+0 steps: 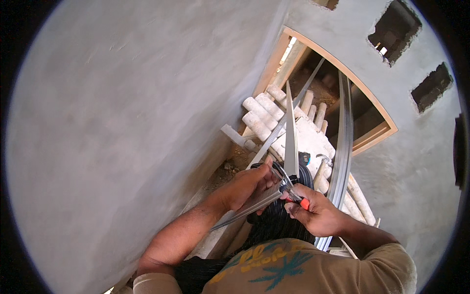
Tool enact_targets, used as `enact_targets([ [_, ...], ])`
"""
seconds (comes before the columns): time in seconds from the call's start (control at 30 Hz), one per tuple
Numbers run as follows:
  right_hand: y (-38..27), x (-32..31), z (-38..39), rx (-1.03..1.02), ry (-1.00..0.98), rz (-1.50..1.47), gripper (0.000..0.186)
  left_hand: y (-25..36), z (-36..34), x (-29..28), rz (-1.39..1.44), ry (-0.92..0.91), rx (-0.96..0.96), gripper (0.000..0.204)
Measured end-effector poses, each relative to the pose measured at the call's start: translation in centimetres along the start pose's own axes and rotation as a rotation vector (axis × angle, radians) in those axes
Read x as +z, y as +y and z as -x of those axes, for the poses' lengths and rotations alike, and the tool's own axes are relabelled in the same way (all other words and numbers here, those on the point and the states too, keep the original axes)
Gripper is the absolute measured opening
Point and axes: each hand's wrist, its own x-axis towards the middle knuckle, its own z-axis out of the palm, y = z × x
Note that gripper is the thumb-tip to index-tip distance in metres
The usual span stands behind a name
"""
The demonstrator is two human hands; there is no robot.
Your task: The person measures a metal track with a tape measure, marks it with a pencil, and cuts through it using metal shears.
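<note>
The grey wall (112, 122) runs out of view at left. The far wooden frame (372, 137) is dark inside, blurring the far ends of the long metal channels (343, 132) at right. Nearer, the left hand (249, 185) curls its fingers around a thin channel (291, 137), partly covering it; the right hand (319, 211) grips red-handled snips (304, 203), their bite unclear.

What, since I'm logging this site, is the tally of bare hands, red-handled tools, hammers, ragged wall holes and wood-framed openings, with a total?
Hands: 2
Red-handled tool: 1
Hammer: 1
Ragged wall holes: 3, one cut off by the top edge
Wood-framed opening: 1
Total: 8
</note>
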Motion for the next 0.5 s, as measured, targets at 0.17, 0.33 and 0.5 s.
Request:
enact_targets([
  [0.17,0.5,-1.0,1.0,0.074,-0.007,0.037,0.021,-0.2,-1.8,0.6,-0.182,0.135,0.013,0.055],
  [0.33,1.2,-0.9,0.3,0.06,0.084,-0.049,0.021,-0.2,-3.0,1.1,-0.301,0.123,0.278,0.04],
  [0.5,1.2,-1.5,0.6,0.067,0.098,-0.068,0.021,0.8,-3.4,1.5,-0.137,0.095,0.315,0.037],
])
